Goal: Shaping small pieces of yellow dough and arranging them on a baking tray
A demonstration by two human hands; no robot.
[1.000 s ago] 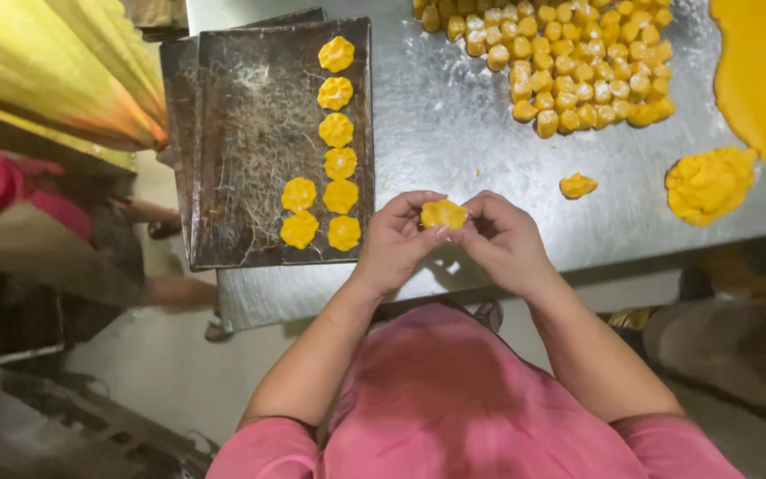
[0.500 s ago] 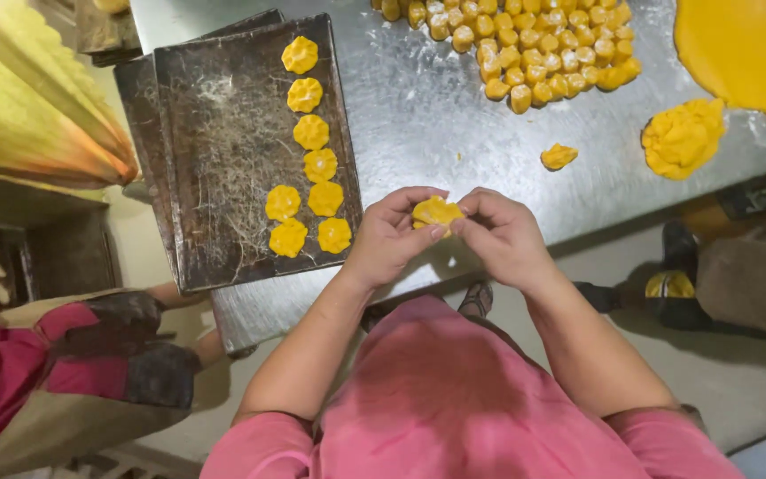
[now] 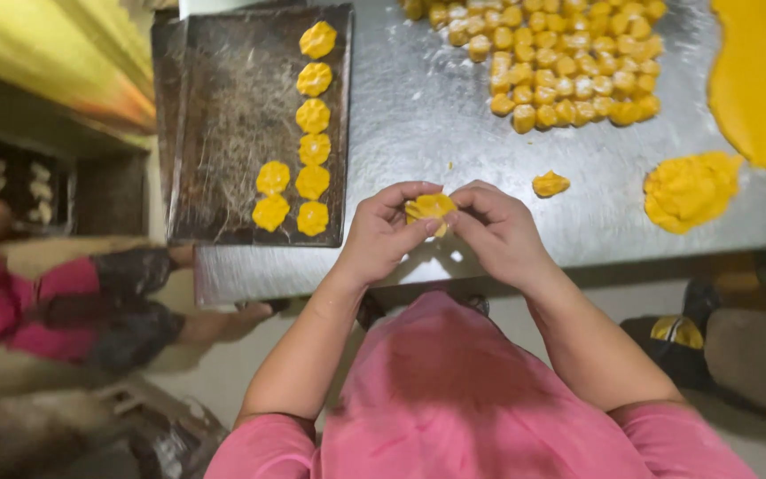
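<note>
At the near edge of the steel table (image 3: 454, 133), you are holding one yellow dough piece (image 3: 428, 208) between both hands. Your left hand (image 3: 385, 232) is pinching it from the left with a clenched grip, thumb and fingertips closing on the dough. Your right hand (image 3: 500, 229) is grasping the same piece from the right. The piece is sitting just above the table edge, clear of the surface.

Left of your hands, a dark baking tray (image 3: 223, 133) is lying on the table and carrying seven shaped yellow pieces (image 3: 313, 116): five in one column and two more beside its lower end. One small dough scrap (image 3: 550, 184) is lying just right of your right hand. One larger dough lump (image 3: 689, 188) is resting farther right. A cluster of small dough balls (image 3: 569, 62), too many to count reliably, is occupying the far side. A yellow dough sheet (image 3: 764, 80) is filling the far right corner. Nothing is standing between your hands and the tray. Another person's sleeve (image 3: 73, 293) is showing below the tray, blurred.
</note>
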